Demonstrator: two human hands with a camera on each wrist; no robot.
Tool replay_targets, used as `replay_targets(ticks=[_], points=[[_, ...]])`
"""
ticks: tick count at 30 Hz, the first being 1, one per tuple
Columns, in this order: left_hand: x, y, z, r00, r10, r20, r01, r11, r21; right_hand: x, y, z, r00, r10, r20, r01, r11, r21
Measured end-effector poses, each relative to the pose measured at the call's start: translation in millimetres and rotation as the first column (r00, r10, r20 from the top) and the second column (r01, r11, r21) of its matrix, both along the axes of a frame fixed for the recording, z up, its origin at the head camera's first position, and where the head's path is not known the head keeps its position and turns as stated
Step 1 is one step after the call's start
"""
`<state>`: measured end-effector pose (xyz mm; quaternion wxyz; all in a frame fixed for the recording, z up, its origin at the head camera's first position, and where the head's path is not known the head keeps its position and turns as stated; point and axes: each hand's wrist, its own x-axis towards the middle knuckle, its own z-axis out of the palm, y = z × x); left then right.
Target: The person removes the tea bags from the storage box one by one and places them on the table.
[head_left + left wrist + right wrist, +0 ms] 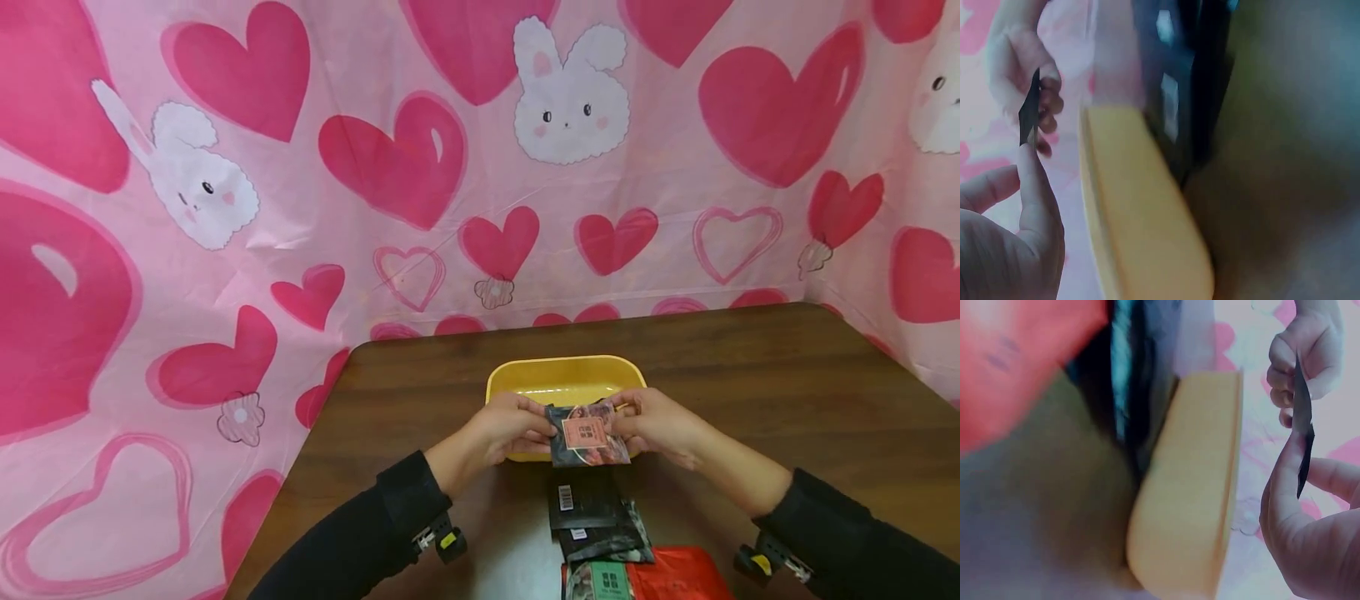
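A small flat packet (588,435), dark with a pink label and a picture, is held up over the near rim of a yellow plastic basin (566,367). My left hand (513,429) pinches its left edge. The opposite edge is pinched between the thumb and fingers of my right hand (663,427). Both wrist views show the packet (1030,112) (1302,415) nearly edge-on, beside and above the basin wall (1141,206) (1188,475). The packet and hands cover part of the basin's near side.
Nearer me on the brown table (420,375) lie overlapping black packets (585,504) with white barcode labels. Below them are a green-labelled packet (609,581) and a red packet (678,575), both cut by the frame. A heart-and-rabbit curtain (435,167) hangs behind.
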<state>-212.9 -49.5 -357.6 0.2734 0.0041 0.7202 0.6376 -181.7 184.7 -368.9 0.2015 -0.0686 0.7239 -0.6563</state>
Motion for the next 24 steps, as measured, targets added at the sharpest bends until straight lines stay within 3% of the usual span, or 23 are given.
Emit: replay_targets(ticks=[5,11,16,24], points=[[34.5,0.7,-14.8,0.998,-0.056,0.032,0.055,0.998,0.01,25.4,6.4,-15.5,0.992,0.12,0.038,-0.118,0.991,-0.063],[59.0,-2.0,-39.0,0.982,-0.117,0.147,0.126,0.991,-0.05,42.7,9.6,-32.7,0.975,0.202,0.092,-0.203,0.979,-0.005],[67.0,-5.9,-51.2,0.977,-0.129,0.171,0.141,0.988,-0.062,50.3,7.7,-42.2,0.971,0.214,0.102,-0.218,0.976,0.021],[67.9,-7.2,-60.1,0.977,-0.137,0.163,0.147,0.988,-0.05,56.2,5.0,-48.8,0.97,0.242,0.038,-0.243,0.969,0.052]])
